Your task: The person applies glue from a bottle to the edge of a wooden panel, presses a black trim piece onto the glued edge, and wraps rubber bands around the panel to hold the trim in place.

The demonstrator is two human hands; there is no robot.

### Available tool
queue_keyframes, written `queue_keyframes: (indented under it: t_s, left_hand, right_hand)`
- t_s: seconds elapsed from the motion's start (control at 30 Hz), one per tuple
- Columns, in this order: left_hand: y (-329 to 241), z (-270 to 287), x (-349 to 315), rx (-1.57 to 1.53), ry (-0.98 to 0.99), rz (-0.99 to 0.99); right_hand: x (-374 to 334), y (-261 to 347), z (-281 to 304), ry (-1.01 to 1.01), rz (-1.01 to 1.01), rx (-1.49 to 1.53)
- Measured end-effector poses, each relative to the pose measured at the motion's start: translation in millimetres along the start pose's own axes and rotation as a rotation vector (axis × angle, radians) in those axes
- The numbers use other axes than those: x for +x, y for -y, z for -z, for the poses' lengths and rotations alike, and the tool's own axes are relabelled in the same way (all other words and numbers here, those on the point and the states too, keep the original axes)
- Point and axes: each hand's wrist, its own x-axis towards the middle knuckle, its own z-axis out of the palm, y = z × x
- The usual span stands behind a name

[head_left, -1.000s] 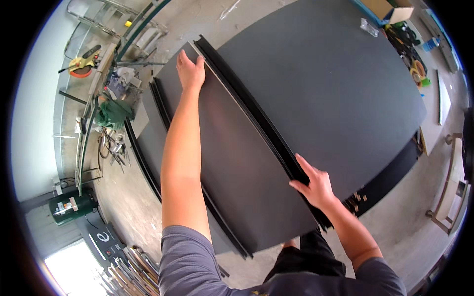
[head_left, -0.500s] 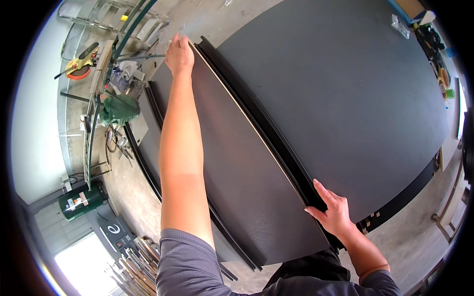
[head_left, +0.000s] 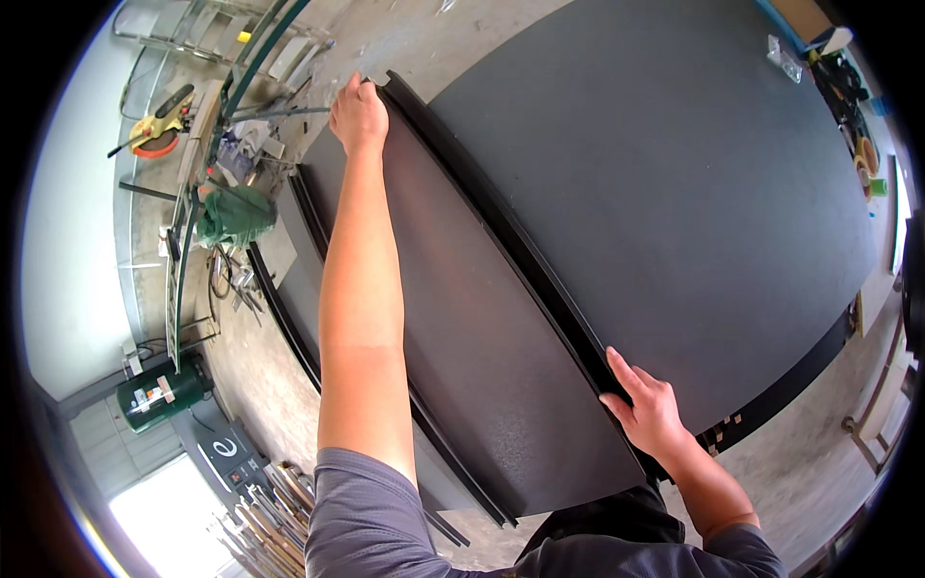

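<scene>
A long dark grey panel (head_left: 462, 337) lies slantwise in front of me, its right edge against a black channel profile (head_left: 506, 231). My left hand (head_left: 360, 116), arm stretched out, is closed over the panel's far corner near the end of the profile. Its fingertips are partly hidden. My right hand (head_left: 647, 400) grips the profile close to its near end, the thumb on the panel side and the fingers along the other side. A second black profile (head_left: 448, 458) runs along the panel's left side, partly behind my left arm.
A large dark grey board (head_left: 665, 193) fills the right side. Tape rolls (head_left: 867, 154) and a small clear bag (head_left: 783, 60) lie at its far right. A yellow-and-orange saw (head_left: 159, 125), a green bag (head_left: 231, 214), a green tank (head_left: 159, 395) and upright strips (head_left: 260, 520) stand left.
The panel's right edge has moved right against the black profile, and the pale strip along it no longer shows. My left hand has shifted slightly right; my right hand has barely moved.
</scene>
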Motion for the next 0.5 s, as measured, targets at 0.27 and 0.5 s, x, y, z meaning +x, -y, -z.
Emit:
queue_keyframes:
  t_s: [0.27,0.5]
  left_hand:
    - [-8,5,-2,0.159,0.067,0.011]
    - [-16,-9,7,0.290,0.050,0.011]
  right_hand:
    - [23,6,-6,0.001,0.022,-0.074]
    - [5,23,23,0.026,-0.079,-0.306]
